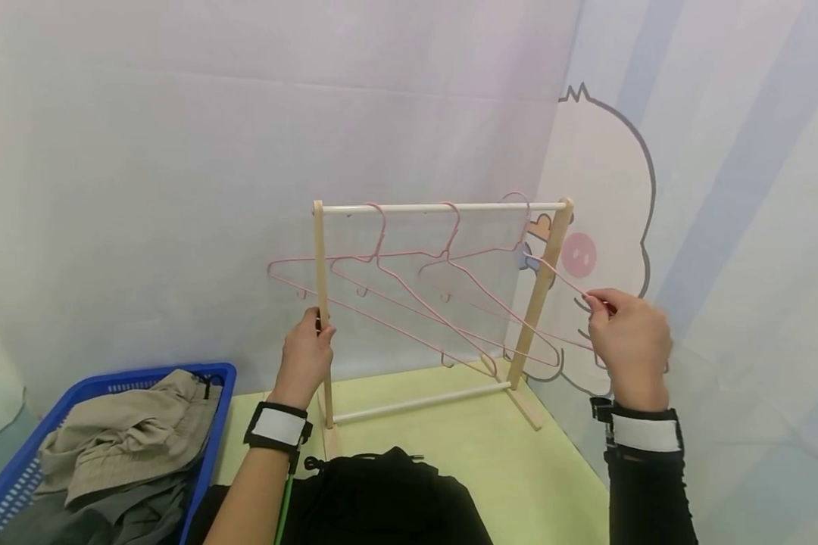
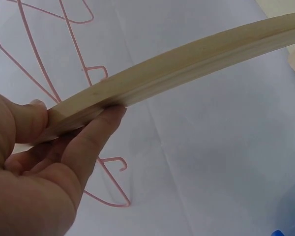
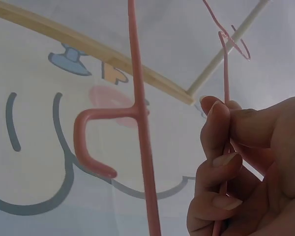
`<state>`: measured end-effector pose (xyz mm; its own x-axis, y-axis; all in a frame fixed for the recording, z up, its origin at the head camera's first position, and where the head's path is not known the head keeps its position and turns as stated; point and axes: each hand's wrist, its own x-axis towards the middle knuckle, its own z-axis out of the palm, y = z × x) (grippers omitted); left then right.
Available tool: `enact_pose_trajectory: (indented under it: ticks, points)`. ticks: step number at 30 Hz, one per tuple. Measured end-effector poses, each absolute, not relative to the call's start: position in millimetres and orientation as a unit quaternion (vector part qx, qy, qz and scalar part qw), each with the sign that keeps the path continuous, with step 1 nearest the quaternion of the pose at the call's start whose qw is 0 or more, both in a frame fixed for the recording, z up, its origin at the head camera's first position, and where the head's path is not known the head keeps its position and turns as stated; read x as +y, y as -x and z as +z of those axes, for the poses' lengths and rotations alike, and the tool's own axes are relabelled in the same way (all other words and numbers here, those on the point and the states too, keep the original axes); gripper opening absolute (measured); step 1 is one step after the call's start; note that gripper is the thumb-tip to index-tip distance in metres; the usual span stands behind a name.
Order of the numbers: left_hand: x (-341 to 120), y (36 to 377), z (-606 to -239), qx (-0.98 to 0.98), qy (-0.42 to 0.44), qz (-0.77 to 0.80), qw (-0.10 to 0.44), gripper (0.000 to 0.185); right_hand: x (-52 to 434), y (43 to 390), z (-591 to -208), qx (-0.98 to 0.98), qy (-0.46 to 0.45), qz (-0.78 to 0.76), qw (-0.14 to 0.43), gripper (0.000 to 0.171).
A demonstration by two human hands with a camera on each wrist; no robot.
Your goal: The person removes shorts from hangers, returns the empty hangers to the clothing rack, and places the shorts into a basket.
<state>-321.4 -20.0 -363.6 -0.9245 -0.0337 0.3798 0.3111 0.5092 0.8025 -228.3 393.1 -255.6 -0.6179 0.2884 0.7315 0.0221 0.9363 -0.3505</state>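
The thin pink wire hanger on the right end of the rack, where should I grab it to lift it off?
Probably its right shoulder, from the right, as the right hand pinches the thin pink wire hanger there: that end sticks out past the wooden rack's post.

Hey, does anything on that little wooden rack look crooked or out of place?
Yes. The three pink hangers on the rack's white rail hang steeply tilted, not level; the right hand pinches the rightmost one, the left hand grips the left post.

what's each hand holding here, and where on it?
Left hand grips the wooden rack's left upright about midway up. Right hand pinches the rightmost pink wire hanger at its shoulder end, hook on the rail.
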Motion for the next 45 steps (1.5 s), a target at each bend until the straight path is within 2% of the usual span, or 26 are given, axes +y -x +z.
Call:
enact_pose_trajectory:
  ticks: [9,17,24,45]
  points:
    - [-21.0,322.4,-366.9,-0.852,0.092,-0.482,0.183,0.035,396.2,235.4,-265.9,-0.900,0.095,0.174,0.387,0.030]
    - [-20.6,320.9,-365.1,-0.852,0.094,-0.481,0.186,0.034,397.5,238.3,-270.0,-0.896,0.073,0.181,0.398,0.028]
    - [-21.3,320.3,-366.1,-0.851,0.094,-0.482,0.184,0.033,398.2,239.7,-271.6,-0.900,0.066,0.192,0.387,0.030]
    - [-20.6,321.0,-361.5,-0.852,0.078,-0.491,0.165,0.035,408.6,229.5,-272.5,-0.913,0.111,0.185,0.345,0.033]
